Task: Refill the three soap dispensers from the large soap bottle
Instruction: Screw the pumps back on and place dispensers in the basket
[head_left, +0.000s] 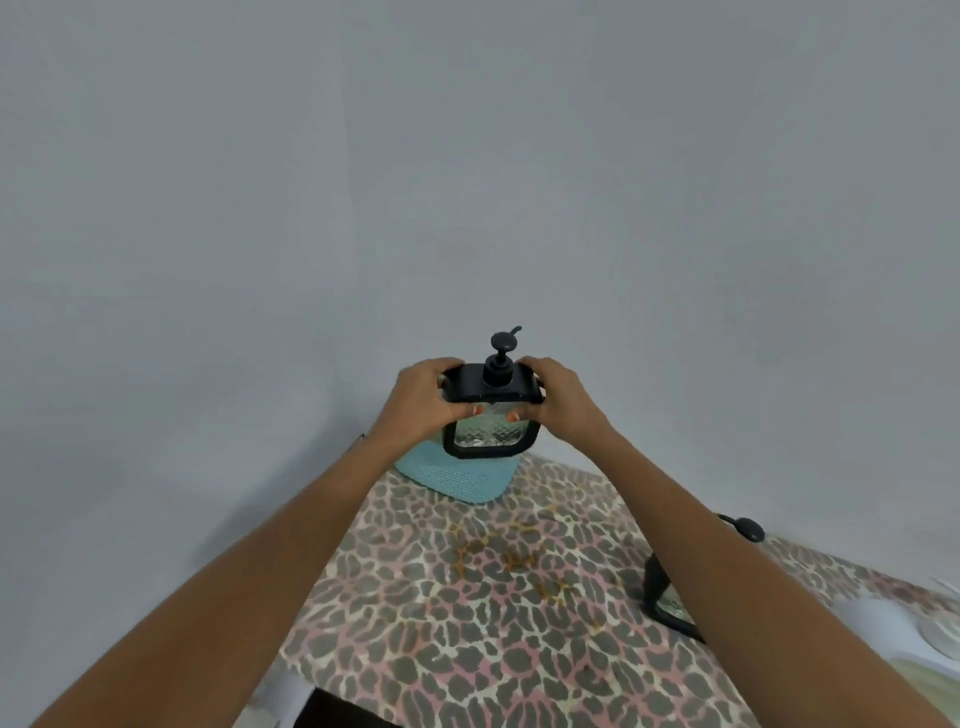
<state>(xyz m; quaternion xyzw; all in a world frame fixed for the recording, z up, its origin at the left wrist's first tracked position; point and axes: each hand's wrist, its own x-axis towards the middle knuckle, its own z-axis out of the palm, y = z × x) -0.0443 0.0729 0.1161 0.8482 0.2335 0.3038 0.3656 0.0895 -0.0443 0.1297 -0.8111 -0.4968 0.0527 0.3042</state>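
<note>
Between the left hand (423, 402) and the right hand (563, 402), the soap dispenser (487, 415) is upright; each hand grips its black top from one side. Just below them lies a blue mat (457, 480).

Plain grey wall (467, 156) from 9 through 12 to 3 o'clock. Leopard-print cloth (467, 634) in grey, pink and cream covering the surface at 6 o'clock. Light blue woven mat (457, 480) at the cloth's 12 o'clock end, against the wall. Orange-brown stains (519, 558) near the cloth's middle. Blurred white round object (941, 634) at 4 o'clock, cut by the edge. Dark patch (337, 713) at 7 o'clock, unclear.
</note>
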